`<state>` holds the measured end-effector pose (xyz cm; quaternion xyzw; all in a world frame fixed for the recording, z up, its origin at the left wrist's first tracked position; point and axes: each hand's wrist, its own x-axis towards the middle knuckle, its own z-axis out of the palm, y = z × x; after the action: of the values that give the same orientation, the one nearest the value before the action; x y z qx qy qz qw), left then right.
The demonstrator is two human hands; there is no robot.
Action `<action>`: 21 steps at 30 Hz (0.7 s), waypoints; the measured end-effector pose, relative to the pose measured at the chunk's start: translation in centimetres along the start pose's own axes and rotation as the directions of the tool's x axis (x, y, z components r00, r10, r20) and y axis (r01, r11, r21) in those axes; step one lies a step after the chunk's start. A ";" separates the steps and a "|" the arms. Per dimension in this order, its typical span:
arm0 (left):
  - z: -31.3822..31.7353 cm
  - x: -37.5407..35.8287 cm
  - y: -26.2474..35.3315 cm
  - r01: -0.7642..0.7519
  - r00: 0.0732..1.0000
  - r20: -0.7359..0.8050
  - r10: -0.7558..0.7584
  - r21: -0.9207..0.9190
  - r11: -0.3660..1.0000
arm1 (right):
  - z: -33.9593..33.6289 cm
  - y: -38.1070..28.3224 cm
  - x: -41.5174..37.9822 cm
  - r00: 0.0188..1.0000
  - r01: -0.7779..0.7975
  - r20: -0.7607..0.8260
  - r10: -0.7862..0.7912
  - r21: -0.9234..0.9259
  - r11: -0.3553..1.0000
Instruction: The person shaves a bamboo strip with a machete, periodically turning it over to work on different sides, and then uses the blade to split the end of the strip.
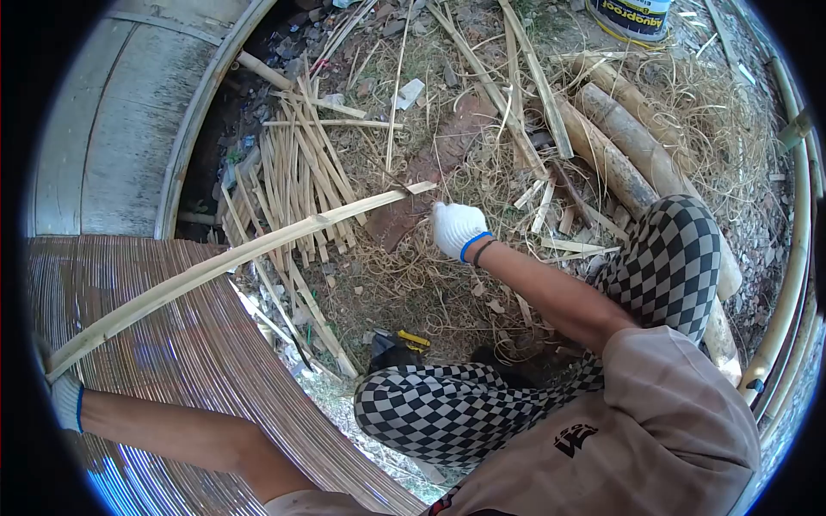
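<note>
Head view: long pale strip (241, 251), looks like split bamboo, runs diagonally from lower left up to mid-frame, over the slatted mat (215, 370) and the pile of cut strips (301, 163).

Left hand (67, 404), gloved, is at the strip's near end and looks closed on it; fingers are lost in the dark frame edge. Right hand (459, 230), gloved, is just beside the far tip, fingers apparently curled. Can't tell if it's gripping anything; no clear contact with the strip.

Handling, my read: light, springy, stiff along its length, flexes across the thin face. Dry, so not very slippery. Edges likely sharp and splintery; gloves make sense. Could split along the grain if bent hard. Best hold: flat faces near an end, second hold around the middle to stop whip. Don't slide along the edges.

Containers: one Aquaproof bucket (632, 17), top right, cut off by the frame. Mouth out of view, contents unknown.
</note>
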<state>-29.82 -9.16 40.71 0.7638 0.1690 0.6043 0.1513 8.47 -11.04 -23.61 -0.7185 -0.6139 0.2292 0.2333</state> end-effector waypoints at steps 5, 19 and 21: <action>8.5 -1.2 0.4 0.097 0.993 0.108 -0.044 -0.562 0.821 | -2.4 -4.8 0.0 0.988 0.144 -0.068 -0.135 0.139 0.980; 8.0 -1.9 0.4 -0.069 0.945 -0.275 -0.180 -0.704 0.707 | 4.2 1.9 2.9 0.995 -0.088 -0.039 0.093 0.113 0.990; 6.9 -2.2 -0.2 0.048 0.996 -0.032 -0.083 -0.599 0.799 | 1.8 -0.3 2.3 0.994 -0.105 -0.010 0.106 0.106 0.989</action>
<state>-23.58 -10.16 37.20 0.6535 0.0007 0.6426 0.3999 7.44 -8.58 -24.90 -0.7384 -0.5602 0.2676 0.2633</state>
